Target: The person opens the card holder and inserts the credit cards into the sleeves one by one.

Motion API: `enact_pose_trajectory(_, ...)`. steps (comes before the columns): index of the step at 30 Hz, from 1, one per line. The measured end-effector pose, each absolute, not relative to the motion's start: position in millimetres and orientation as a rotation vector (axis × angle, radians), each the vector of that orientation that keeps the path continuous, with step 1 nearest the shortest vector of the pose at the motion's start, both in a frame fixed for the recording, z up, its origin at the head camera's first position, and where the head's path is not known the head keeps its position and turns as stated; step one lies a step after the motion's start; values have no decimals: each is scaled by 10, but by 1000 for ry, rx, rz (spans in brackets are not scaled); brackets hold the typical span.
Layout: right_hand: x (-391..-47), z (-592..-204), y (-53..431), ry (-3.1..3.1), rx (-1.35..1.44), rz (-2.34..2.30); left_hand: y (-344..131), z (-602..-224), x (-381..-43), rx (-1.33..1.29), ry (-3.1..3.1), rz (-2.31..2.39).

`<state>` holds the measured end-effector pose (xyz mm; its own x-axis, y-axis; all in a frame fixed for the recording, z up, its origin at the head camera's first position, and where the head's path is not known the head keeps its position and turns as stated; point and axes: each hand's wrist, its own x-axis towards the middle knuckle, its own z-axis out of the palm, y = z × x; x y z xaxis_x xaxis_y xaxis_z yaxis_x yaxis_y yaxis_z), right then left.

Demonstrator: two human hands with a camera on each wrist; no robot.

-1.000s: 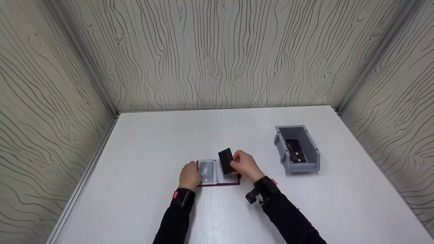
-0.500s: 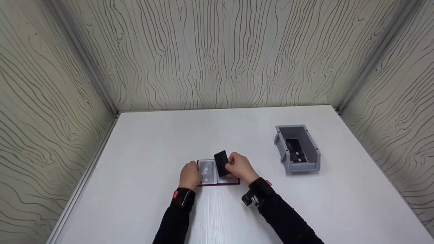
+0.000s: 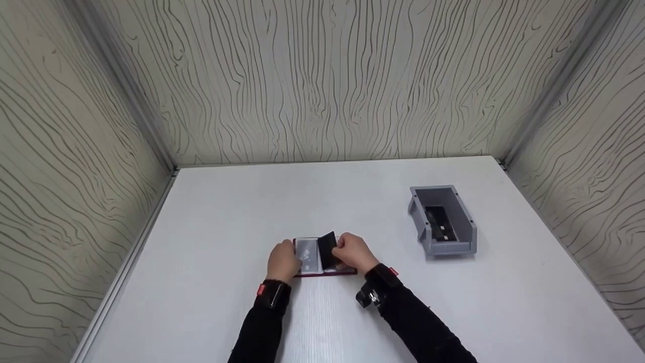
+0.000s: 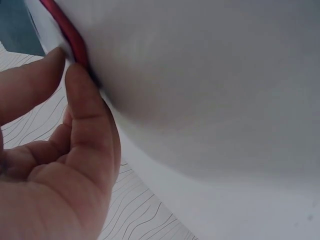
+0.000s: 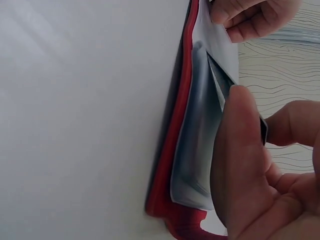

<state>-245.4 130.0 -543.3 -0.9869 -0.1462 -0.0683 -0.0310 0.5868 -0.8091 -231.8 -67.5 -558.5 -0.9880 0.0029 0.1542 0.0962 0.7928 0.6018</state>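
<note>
A right hand (image 3: pixel 355 250) pinches a black card (image 3: pixel 326 251) over an open red card holder (image 3: pixel 316 275).
Thumb and fingers make a narrow grip on the card, tilted above the holder's right page; I can't tell whether its edge is inside the sleeve. The left hand (image 3: pixel 282 260) pinches the holder's left edge, beside a grey card (image 3: pixel 306 252) marked "Vip". Right of the holder and farther back, well apart, a grey bin (image 3: pixel 452 248) with dark items (image 3: pixel 439 223) stands on the white table (image 3: pixel 252 201).
</note>
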Motion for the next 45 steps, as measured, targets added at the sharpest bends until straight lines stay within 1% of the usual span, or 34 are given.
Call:
enact_pose_trajectory(6, -2460, -5429, 1293, 2579, -61, -1439, -666, -5580, -2319, -88, -2832, -952)
enact_pose_trajectory(9, -2467, -5440, 1289, 2606, -68, -1400, -667, -5580, -2316, -105, -2823, -932)
enact_pose_trajectory(14, -2483, -5464, 1277, 2677, -93, -1303, -669, -5584, -2308, -135, -2811, -894)
enact_pose_trajectory(23, -2490, -5473, 1220, 2763, -150, -1174, -668, -5579, -2312, -106, -2826, -919)
enact_pose_trajectory(45, -2445, -5417, 1066, 2858, -316, -1003, -672, -5604, -2320, -131, -2818, -913)
